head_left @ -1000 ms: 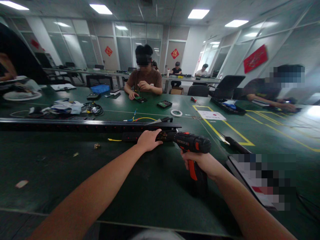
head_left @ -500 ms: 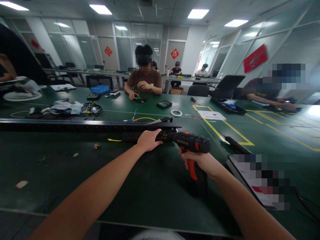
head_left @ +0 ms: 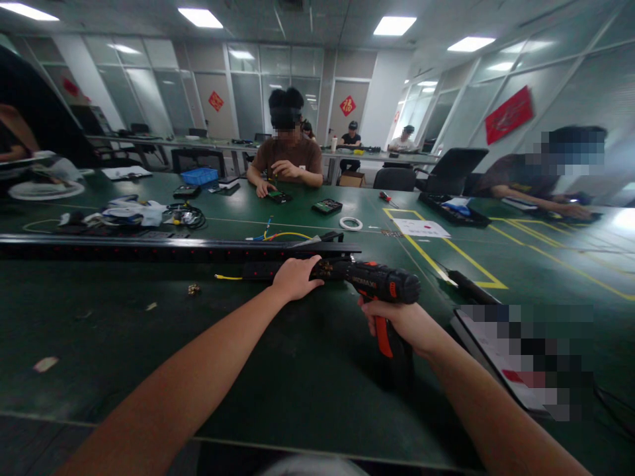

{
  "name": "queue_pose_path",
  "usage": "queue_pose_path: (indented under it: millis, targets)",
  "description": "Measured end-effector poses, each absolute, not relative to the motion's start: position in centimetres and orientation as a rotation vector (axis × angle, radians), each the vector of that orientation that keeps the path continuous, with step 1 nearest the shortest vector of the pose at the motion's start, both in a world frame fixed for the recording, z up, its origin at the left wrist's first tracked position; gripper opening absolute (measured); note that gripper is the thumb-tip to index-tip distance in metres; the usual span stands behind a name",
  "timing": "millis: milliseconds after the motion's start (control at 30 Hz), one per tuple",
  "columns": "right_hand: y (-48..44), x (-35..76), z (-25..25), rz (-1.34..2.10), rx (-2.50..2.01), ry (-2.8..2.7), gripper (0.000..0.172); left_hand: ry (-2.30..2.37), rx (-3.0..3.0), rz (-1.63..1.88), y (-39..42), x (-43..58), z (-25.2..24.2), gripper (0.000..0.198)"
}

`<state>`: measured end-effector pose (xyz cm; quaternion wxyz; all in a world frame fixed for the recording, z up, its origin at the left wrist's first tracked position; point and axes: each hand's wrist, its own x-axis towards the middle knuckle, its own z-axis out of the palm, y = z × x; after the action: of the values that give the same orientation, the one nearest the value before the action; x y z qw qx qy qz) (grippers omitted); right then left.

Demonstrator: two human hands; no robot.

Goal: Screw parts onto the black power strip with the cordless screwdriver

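My right hand (head_left: 397,317) is wrapped round the grip of a black and orange cordless drill (head_left: 384,281). The drill lies level and its nose points left, close to the end of a short black strip (head_left: 260,270). Over that strip my left hand (head_left: 296,276) is closed, thumb and forefinger toward the drill; its other fingers are hidden. Small brass-coloured parts (head_left: 325,268) show between the left hand and the drill's nose. Just behind runs a long black rail (head_left: 149,248) with red marks. A yellow wire (head_left: 228,277) sticks out at the strip's left end.
A pile of brass pieces (head_left: 193,289) lies on the green table (head_left: 278,383). Beyond the rail are a cable bundle (head_left: 186,215), a white ring (head_left: 350,224) and a blue basket (head_left: 199,176). A tablet-like board (head_left: 510,363) lies at right. A co-worker (head_left: 285,158) sits opposite.
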<state>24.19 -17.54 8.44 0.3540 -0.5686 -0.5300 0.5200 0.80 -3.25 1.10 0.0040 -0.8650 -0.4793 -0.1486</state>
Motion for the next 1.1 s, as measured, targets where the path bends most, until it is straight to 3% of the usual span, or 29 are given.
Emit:
queue_pose_path:
  millis: [1100]
  targets:
    - [-17.39,24.30,8.25,1.347,-1.446,-1.407,0.020,-1.526,-2.721,-0.459,-3.49,0.90,1.42,0.072]
